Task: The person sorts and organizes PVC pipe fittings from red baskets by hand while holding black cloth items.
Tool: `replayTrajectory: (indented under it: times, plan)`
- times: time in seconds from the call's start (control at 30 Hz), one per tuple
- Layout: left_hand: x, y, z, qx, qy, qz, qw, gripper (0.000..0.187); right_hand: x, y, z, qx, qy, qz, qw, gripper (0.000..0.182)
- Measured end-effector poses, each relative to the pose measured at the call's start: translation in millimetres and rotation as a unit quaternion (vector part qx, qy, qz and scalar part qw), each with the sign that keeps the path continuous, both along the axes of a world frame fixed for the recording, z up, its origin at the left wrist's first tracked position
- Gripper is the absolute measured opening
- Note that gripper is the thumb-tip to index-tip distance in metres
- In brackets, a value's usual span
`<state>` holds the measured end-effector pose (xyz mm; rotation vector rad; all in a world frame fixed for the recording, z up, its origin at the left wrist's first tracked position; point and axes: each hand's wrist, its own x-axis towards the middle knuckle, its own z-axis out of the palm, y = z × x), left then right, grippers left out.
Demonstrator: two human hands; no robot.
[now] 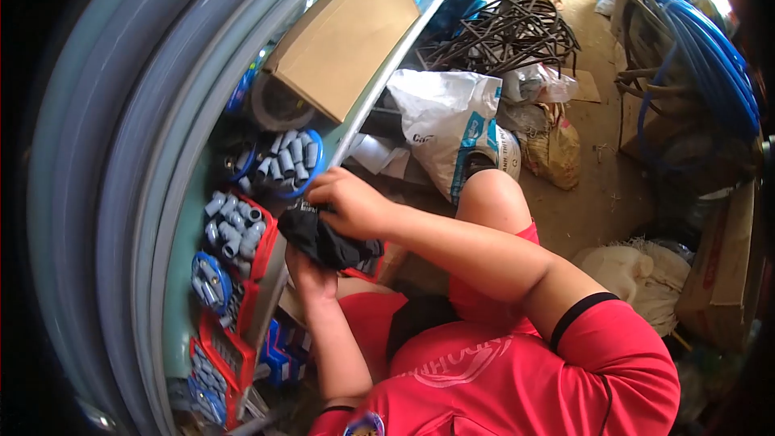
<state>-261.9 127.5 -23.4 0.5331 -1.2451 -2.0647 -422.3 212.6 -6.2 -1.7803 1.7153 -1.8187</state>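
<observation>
A crumpled black bag [327,240], with small pale lettering near its upper edge, is held in front of my lap. My left hand [311,276] grips it from below, with most of the fingers hidden behind it. Coming in from the right, my right hand [349,200] has its fingers bent down onto the top of the bag. What the bag contains is hidden. Just beyond my hands, a blue round basket [321,160] holds grey pipe fittings [286,155]. More grey elbow fittings [234,226] fill a red bin [265,246] to the left.
Large coiled grey pipes [137,153] curve along the left. A cardboard box [347,32] sits on the shelf. A white sack [448,117] stands ahead beside my knee, with dark metal rods [517,32] behind it. Blue hose coils [702,48] and a carton [718,266] line the right.
</observation>
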Motion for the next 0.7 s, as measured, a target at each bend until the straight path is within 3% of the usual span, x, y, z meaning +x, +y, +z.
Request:
replayTrajectory:
  times: [0.07,0.1,0.2,0.27,0.33,0.37,0.4,0.47,0.53,0.63,0.7]
  plan:
    - [-1,1,2,-0.049,0.003,0.018,0.999,0.062,5,-10,-10,-0.027,-0.097,0.006,0.995,0.034]
    - [-2,1,7,-0.068,0.026,0.034,0.997,0.063,9,-11,-12,0.030,-0.195,0.026,0.980,0.037]
    - [-6,-3,13,-0.089,0.052,0.057,0.993,0.056,13,-3,-6,0.106,-0.319,0.217,0.916,0.065]
    - [-14,-1,9,-0.138,-0.020,0.098,0.985,0.032,28,0,-8,0.120,-0.346,0.292,0.883,0.079]
    - [-19,2,9,0.028,0.022,0.081,0.996,0.026,42,-5,-15,0.049,-0.363,0.227,0.902,0.068]
    - [-23,10,9,-0.085,-0.061,0.135,0.985,0.031,45,-10,-19,0.045,-0.383,0.186,0.904,0.061]
    - [-19,4,7,-0.075,-0.058,0.088,0.992,0.027,47,-14,-18,0.040,-0.402,0.143,0.904,0.055]
    - [-9,4,7,-0.256,-0.098,0.035,0.961,0.030,44,-12,-18,0.066,-0.326,0.024,0.943,0.047]
    - [-3,2,14,-0.227,-0.083,0.006,0.970,0.036,36,-5,-8,0.126,-0.224,-0.020,0.966,0.052]
    - [13,-10,18,-0.178,-0.073,-0.055,0.980,0.037,36,-7,-7,0.142,-0.106,-0.111,0.978,0.040]
    - [17,-10,21,-0.168,-0.058,-0.058,0.982,0.039,31,-10,-3,0.156,-0.065,-0.083,0.982,0.048]
